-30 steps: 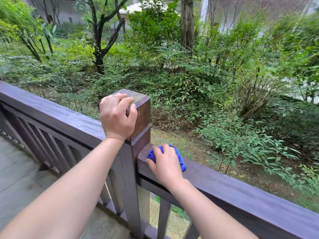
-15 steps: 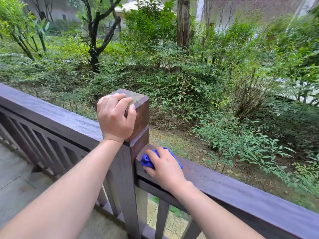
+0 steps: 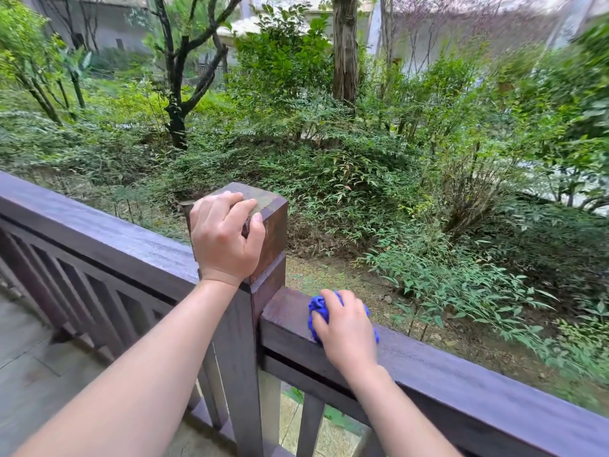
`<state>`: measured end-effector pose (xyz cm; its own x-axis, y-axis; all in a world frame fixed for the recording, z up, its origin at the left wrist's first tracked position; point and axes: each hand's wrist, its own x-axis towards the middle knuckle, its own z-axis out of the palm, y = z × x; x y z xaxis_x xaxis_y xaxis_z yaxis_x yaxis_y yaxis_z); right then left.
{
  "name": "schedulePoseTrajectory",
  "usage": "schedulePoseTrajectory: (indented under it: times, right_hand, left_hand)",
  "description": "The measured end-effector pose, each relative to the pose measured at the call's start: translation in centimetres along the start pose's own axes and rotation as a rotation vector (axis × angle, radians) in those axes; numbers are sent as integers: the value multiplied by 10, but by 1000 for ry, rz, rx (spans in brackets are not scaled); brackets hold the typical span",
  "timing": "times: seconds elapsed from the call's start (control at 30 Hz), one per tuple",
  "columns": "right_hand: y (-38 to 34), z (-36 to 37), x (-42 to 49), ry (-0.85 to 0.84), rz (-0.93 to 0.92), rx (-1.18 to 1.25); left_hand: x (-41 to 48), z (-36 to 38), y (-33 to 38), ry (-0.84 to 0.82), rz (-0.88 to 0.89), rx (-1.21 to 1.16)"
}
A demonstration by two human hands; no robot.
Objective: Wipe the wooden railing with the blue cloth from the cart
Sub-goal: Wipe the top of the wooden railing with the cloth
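A dark brown wooden railing [image 3: 478, 374] runs from the left edge down to the lower right, broken by a square post [image 3: 268, 225]. My left hand [image 3: 224, 240] is closed over the top of that post. My right hand [image 3: 346, 328] presses a bunched blue cloth [image 3: 318, 308] onto the top rail just right of the post; most of the cloth is hidden under my palm. The left stretch of top rail [image 3: 99, 232] has nothing on it. No cart is in view.
Vertical balusters [image 3: 99, 308] fill the space under the rail. A grey plank deck floor [image 3: 29, 357] lies at the lower left. Beyond the railing are bare ground [image 3: 329, 275], dense shrubs [image 3: 445, 275] and tree trunks [image 3: 344, 51].
My right hand has slid the blue cloth a short way to the right along the top rail, away from the post. My left hand stays on the post top.
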<state>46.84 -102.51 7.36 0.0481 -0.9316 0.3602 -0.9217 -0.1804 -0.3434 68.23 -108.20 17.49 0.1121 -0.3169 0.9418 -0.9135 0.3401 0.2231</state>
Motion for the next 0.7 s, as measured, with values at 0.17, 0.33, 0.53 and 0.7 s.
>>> schedulePoseTrajectory:
  times: [0.17,0.33,0.53,0.7]
  right_hand:
    - [-44,17,-2,27,-79,-83]
    - [-9,-7,-14,-56,-117,-32]
    - [44,-29,-47,105,139,-177]
    - [18,-12,-30,141,193,-169]
  left_hand:
    - [0,1,-1,4,3,-7]
    - [-1,3,-3,33,15,-6]
    - [-2,6,-3,67,23,-24]
    - [-2,4,0,62,9,-22]
